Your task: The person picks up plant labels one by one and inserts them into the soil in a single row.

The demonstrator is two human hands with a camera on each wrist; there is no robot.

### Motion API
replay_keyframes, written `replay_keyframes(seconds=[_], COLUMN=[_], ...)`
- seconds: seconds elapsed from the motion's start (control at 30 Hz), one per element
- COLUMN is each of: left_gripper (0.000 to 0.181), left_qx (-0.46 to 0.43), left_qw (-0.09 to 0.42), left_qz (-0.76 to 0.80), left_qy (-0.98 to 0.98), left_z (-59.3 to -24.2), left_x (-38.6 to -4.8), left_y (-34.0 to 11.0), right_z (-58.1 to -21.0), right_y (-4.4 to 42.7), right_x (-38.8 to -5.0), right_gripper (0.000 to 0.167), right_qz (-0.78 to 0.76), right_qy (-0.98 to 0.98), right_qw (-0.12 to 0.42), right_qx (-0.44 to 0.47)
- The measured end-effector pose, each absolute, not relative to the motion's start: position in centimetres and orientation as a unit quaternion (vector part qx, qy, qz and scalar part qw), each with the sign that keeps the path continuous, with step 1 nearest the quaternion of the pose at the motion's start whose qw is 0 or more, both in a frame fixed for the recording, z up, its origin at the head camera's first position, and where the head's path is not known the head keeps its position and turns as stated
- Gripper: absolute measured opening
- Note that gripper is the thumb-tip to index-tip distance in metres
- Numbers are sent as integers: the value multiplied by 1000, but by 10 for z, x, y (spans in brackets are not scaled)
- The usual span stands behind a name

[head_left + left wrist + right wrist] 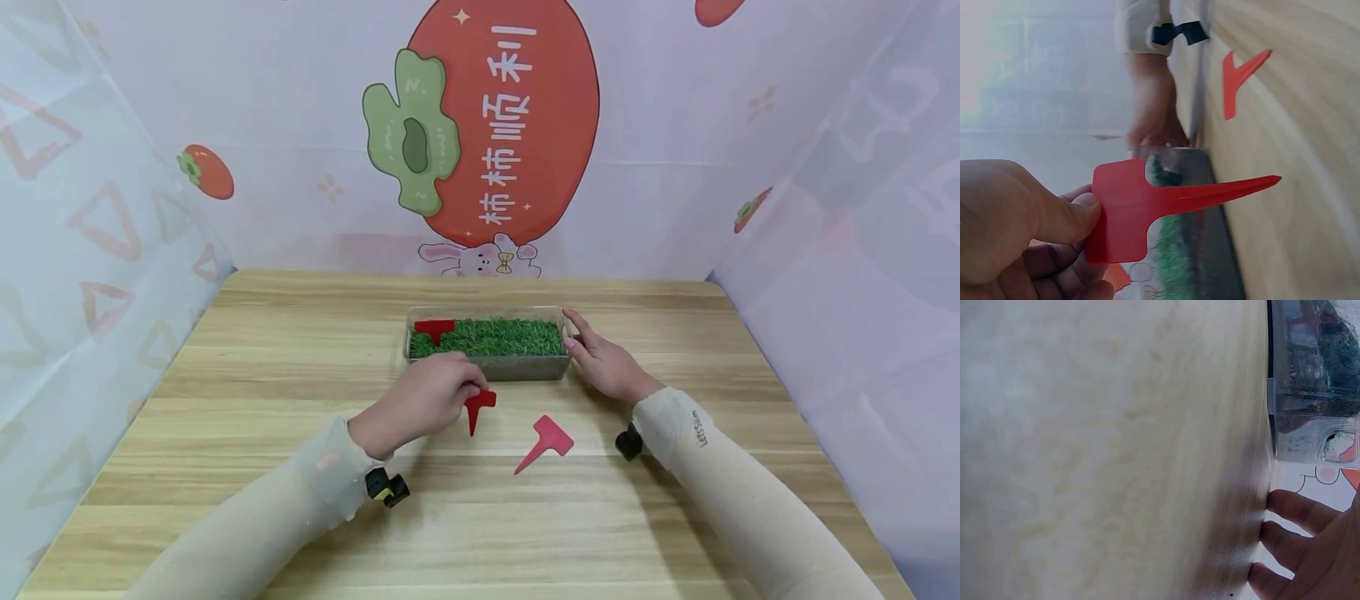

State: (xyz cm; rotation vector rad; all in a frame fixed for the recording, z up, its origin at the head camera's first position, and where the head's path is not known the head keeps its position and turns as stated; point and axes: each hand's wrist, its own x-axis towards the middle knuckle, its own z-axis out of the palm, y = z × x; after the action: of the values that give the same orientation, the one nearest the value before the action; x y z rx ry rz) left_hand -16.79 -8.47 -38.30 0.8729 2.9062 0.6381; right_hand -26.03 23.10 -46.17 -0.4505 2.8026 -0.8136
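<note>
Printed walls [645,167] flank the wood-grain table [480,533]. My left hand [422,397] pinches a pointed red tag [1138,207]; my straight-fingered right hand [609,365] touches the tub [517,368].

Head view: I am seeing the left arm [255,508] slanting in from the lower left and the right arm [757,500] from the lower right, both wearing pale sleeves [322,475]. The left hand [423,396] is showing its back, fingertips bending down. In the left wrist view I am reading a pinch: the thumb [1063,215] is lying nearly straight, its tip pressing opposite the curled fingers [1050,262]. The right hand [609,367] is angling forward and leftward, index finger and thumb standing apart. In the right wrist view, I am counting three slightly bent digits [1282,542], spreading with gaps between them.
</note>
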Motion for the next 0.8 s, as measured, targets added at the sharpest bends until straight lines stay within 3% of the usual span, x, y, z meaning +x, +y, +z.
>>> replay_keyframes(seconds=[0.6,0.8], left_gripper=[13,16], left_qx=[294,287], left_qw=[-82,-86], left_qz=[173,169], left_qy=[937,939], left_z=[-345,-333], left_x=[-190,-199], left_y=[-79,-76], right_z=[-463,-462], right_y=[231,232], right_x=[-258,-260], right_gripper=[61,63], right_qz=[-274,-276], right_qy=[945,944], right_qw=[93,94], right_qx=[-154,-154])
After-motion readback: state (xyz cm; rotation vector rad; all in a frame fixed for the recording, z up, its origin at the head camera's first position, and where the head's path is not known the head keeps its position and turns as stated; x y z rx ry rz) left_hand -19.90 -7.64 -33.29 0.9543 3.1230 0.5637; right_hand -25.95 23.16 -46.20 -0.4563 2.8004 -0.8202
